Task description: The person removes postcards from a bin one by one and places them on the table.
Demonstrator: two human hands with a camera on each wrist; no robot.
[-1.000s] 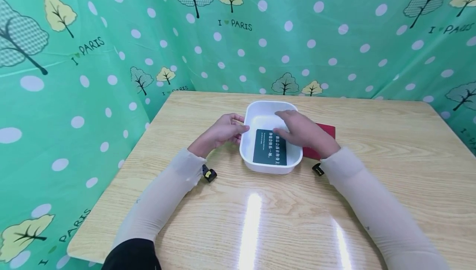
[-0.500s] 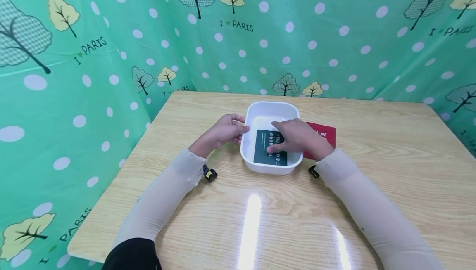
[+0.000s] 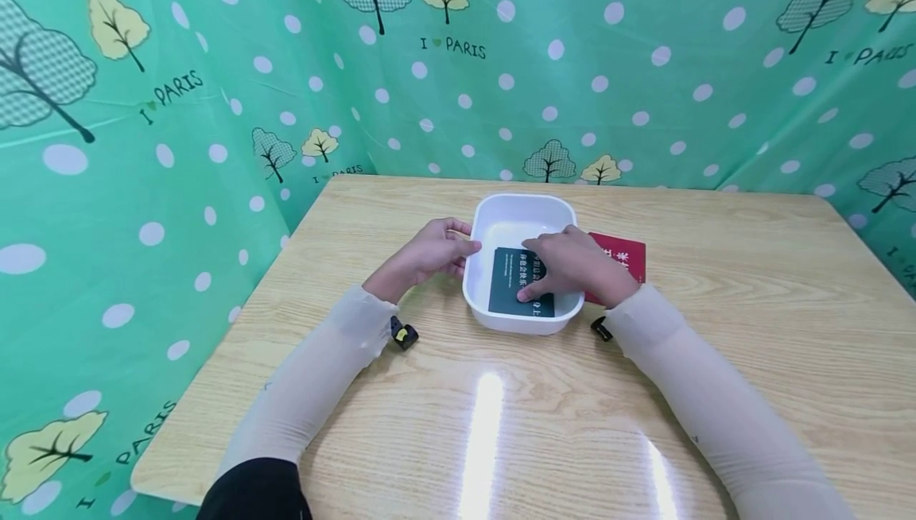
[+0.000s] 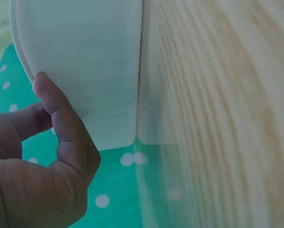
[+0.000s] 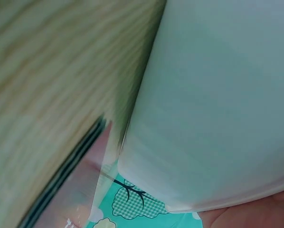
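Note:
A white plastic basin (image 3: 494, 222) stands on the table with a dark green booklet (image 3: 503, 289) lying inside it, white print on its cover. My left hand (image 3: 436, 250) pinches the basin's left rim, thumb on top and fingers outside. In the left wrist view the same hand (image 4: 61, 142) sits against the outer wall. Reaching over the right rim, my right hand (image 3: 572, 261) is down inside the basin. Its thumb rests on the booklet's cover and its fingers are spread towards the booklet's far edge. The right wrist view shows mostly the basin's outer wall (image 5: 218, 104).
A red booklet (image 3: 622, 254) with white characters lies on the wooden table (image 3: 751, 305) close to the basin's right side. Small black devices (image 3: 405, 335) sit by both wrists. Green printed cloth (image 3: 458, 106) hangs behind and to the left.
My right hand has lowered into the basin, its thumb now on the green booklet. More of the red booklet shows. The left hand and basin stay in place.

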